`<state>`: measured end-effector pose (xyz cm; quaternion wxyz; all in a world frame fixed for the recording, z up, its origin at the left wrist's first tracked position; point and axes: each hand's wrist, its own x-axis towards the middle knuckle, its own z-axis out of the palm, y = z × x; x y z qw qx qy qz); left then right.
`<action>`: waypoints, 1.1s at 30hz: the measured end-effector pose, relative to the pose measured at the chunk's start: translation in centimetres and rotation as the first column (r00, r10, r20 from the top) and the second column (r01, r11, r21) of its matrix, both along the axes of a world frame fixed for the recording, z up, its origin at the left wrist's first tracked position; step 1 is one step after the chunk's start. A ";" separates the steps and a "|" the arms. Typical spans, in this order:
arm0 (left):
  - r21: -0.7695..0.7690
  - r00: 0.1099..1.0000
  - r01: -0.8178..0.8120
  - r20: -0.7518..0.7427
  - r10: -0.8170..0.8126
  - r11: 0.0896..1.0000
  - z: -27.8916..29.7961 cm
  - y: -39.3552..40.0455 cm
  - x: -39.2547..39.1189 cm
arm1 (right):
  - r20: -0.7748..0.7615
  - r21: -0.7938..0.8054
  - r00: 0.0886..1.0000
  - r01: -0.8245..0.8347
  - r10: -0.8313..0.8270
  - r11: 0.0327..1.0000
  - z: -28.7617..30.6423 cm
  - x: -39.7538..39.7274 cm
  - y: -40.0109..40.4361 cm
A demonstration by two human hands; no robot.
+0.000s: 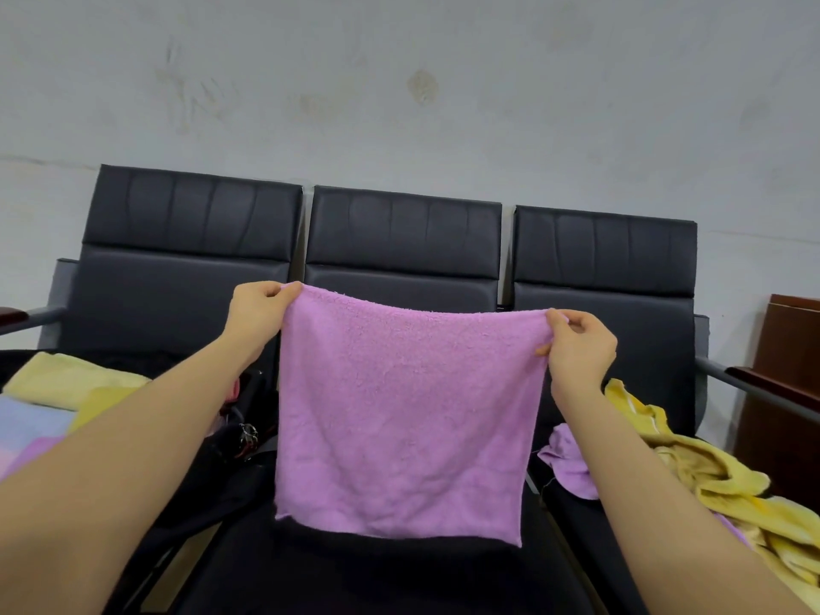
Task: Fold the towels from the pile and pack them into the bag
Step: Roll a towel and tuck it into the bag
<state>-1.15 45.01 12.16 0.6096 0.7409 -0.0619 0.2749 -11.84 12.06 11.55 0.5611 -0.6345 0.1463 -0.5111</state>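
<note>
A pink-purple towel (406,415) hangs spread out in the air above the middle seat. My left hand (259,310) pinches its upper left corner and my right hand (581,344) pinches its upper right corner. Its lower edge hangs just over the seat cushion. On the right seat lies the pile: crumpled yellow towels (727,481) and a purple towel (565,463). A black bag (235,441) sits on the left seat, partly behind my left forearm. Folded towels lie there too: a yellow one (66,379), a light blue one (31,419) and a pink one at the frame's left edge.
A row of three black padded chairs (404,241) stands against a grey wall. Metal armrests stick out at both ends. A dark wooden piece of furniture (785,392) stands at the far right.
</note>
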 end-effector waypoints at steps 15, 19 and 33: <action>0.075 0.989 0.067 -0.136 -0.057 0.995 -5.0 0.1 1.2 | -0.154 -0.035 0.973 -0.179 0.172 0.983 -4.3 0.8 -1.7; 0.113 0.992 0.014 -0.126 0.001 0.994 -5.6 -0.2 1.6 | -0.227 -0.116 0.967 -0.144 0.115 0.983 -4.7 0.9 -1.6; -0.030 0.997 -0.050 0.058 0.051 0.998 -1.7 -0.8 0.4 | 0.028 -0.121 0.990 -0.132 0.136 0.984 -0.7 -0.3 -1.9</action>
